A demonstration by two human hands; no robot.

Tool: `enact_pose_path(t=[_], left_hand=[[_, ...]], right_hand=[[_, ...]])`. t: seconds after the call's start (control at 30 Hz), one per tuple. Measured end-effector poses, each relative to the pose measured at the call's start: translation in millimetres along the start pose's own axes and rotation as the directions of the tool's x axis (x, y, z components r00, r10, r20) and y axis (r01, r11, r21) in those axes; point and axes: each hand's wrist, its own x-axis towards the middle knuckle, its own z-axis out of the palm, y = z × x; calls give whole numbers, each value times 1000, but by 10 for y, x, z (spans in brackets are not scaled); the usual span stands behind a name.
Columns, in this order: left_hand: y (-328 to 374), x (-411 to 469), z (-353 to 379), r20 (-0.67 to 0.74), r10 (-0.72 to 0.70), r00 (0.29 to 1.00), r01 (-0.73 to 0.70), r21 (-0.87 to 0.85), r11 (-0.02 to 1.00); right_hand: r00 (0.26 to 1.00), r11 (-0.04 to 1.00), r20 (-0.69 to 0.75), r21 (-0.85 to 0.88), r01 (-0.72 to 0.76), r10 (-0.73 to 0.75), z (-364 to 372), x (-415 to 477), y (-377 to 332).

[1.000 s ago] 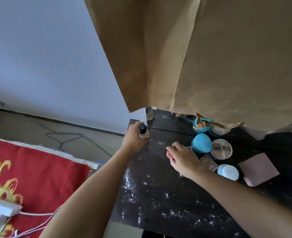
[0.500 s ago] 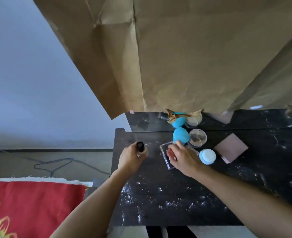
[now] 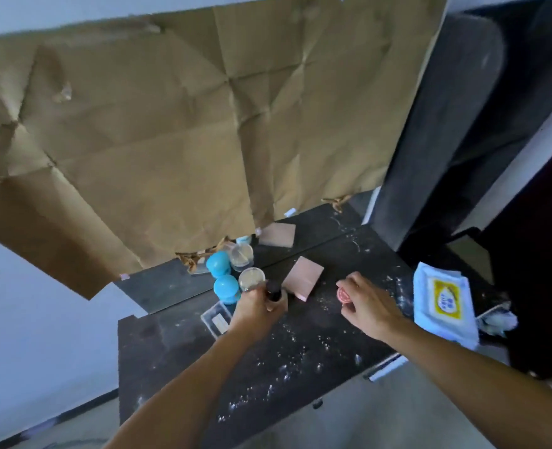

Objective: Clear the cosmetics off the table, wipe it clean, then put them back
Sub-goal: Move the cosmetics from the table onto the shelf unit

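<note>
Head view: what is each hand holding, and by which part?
The left hand grips a dark-capped bottle round its body, with the cap exposed on top. The right hand holds a small round pink container by its sides, top showing.

The table (image 3: 300,358) top is dark, glossy and stone-like, flecked with white specks. At its far edge runs a reflective mirror strip (image 3: 161,286), and above it hangs brown paper (image 3: 170,124), matt, creased and torn along the bottom. The blue egg-shaped case (image 3: 226,288) looks like smooth, shiny plastic. The round jar (image 3: 251,277) and flat case (image 3: 216,319) are clear plastic, and the pink square box (image 3: 303,277) is matt. At the right, the wipes pack (image 3: 443,299) has glossy film. The bottle (image 3: 273,291) in the left hand (image 3: 258,307) has a shiny black cap
</note>
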Motion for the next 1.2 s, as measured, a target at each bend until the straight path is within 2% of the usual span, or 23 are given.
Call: enact_pose_path(t=[0.1, 0.2, 0.3, 0.37, 0.43, 0.53, 0.63, 0.87, 1.0, 1.2], left_hand=[[601, 51, 296, 1, 89, 996, -89, 0, 996], [1214, 107, 660, -51, 90, 995, -92, -35, 995], [1785, 195, 1101, 56, 132, 990, -125, -120, 985], [2117, 261, 1383, 49, 84, 995, -75, -162, 984], [2396, 314, 1593, 11, 71, 997, -69, -123, 990], [2683, 437, 1832, 48, 151, 987, -143, -142, 979], [2872, 649, 2032, 53, 170, 984, -161, -141, 977], [3131, 1467, 2485, 55, 135, 989, -129, -100, 987], [3294, 1897, 2702, 17, 55, 998, -52, -117, 992], [3347, 2331, 3004, -25, -54, 998, 52, -98, 994]], right_hand=[[996, 997, -55, 29, -70, 72, -120, -240, 566], [988, 990, -83, 58, -126, 131, -251, -468, 1205], [976, 980, -94, 32, -196, 198, -436, -690, 1828], [966, 972, -108, 38, -234, 236, -538, -828, 2228], [960, 967, -117, 35, -253, 256, -621, -927, 2588], [955, 960, -95, 35, -279, 281, -723, -953, 3017], [949, 952, -74, 13, -306, 306, -759, -807, 3338], [970, 972, -74, -11, -233, 232, -794, -83, 3927], [980, 982, -73, -21, -187, 185, -858, 434, 4194], [995, 994, -16, 53, -93, 94, -808, 1266, 4465]])
